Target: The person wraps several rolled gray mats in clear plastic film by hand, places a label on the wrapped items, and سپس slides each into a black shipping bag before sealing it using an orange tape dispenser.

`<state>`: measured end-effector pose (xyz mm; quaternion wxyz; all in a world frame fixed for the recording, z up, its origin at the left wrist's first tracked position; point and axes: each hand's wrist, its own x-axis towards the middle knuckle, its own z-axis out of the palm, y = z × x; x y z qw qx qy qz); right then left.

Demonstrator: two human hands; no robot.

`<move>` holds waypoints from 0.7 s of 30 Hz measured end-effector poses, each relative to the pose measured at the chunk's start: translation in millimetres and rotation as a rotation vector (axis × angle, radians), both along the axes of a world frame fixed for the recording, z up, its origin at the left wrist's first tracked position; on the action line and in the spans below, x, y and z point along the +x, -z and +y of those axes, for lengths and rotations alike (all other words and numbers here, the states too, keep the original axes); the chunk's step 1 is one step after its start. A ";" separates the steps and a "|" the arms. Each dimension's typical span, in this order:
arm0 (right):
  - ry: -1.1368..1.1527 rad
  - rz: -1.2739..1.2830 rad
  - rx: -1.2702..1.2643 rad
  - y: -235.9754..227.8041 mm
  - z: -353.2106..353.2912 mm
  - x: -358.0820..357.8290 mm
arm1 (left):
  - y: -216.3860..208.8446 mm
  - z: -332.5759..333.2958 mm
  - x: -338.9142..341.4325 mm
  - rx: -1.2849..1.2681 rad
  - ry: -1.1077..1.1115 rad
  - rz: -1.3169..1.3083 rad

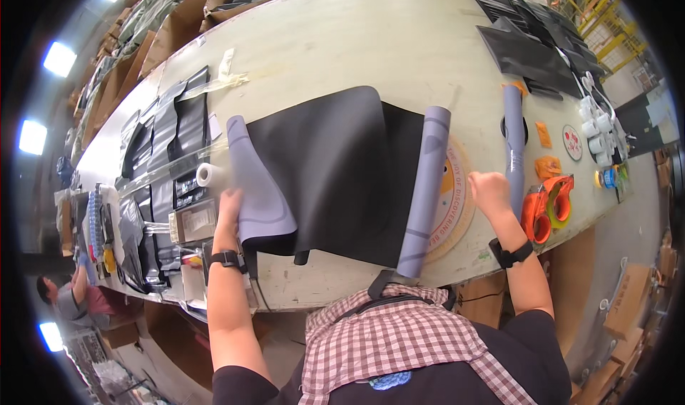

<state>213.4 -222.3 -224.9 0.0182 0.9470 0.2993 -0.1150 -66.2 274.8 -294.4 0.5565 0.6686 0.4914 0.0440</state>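
Note:
A mat [335, 170] lies partly unrolled in front of me, its black side up in the middle. Its right end is a purple roll [426, 191]; its left end curls over, showing the purple face [260, 191]. My left hand [230, 204] is at the outer edge of that curled left end. Its fingers are blurred and partly hidden, so a grip on the mat cannot be made out. Right of the roll, my right hand [491, 193] is closed in a fist above the rim of a round printed board [454, 205], apart from the mat. Nothing shows in it.
A second rolled purple mat [514, 145] and orange tape dispensers [546, 209] are on the right. Black plastic bags [193, 130] and a white roll [208, 175] lie left; more black bags [528, 48] lie far right. Another person [78, 291] is at far left.

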 end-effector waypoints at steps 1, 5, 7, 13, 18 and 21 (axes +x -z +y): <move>-0.089 -0.145 0.246 4.4 -1.2 -3.2 | -9.4 -4.6 2.7 -0.004 0.010 0.000; -0.417 -0.121 0.752 -12.2 47.8 -55.9 | -50.5 -39.0 41.3 0.084 -0.019 0.191; -0.547 0.081 0.492 8.1 52.1 -79.5 | -36.5 -21.2 40.1 0.468 -0.024 0.298; 0.253 -0.011 -0.216 -7.3 -31.8 -62.5 | -35.8 -58.9 36.8 0.819 0.481 0.535; 0.182 0.017 0.513 -6.0 54.0 -60.7 | -38.4 -58.5 42.3 0.775 0.304 0.666; 0.198 0.198 0.809 66.5 118.4 -43.3 | -27.9 -15.4 32.2 0.866 0.287 0.532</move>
